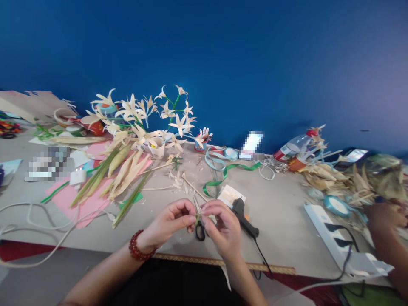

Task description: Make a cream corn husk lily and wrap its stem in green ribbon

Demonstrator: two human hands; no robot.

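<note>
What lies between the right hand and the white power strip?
In the head view, a black glue gun lies between the right hand and power strip.

We are seeing husks (127, 174) lying left on the table (280, 212), flowers (131, 107) standing behind; scissors (200, 233) lying before us, glue gun (244, 216) just right, power strip (330, 242) farther right.

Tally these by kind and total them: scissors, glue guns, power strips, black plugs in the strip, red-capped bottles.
Scissors: 1
Glue gun: 1
Power strip: 1
Black plugs: 2
Red-capped bottle: 1
Total: 6
</note>
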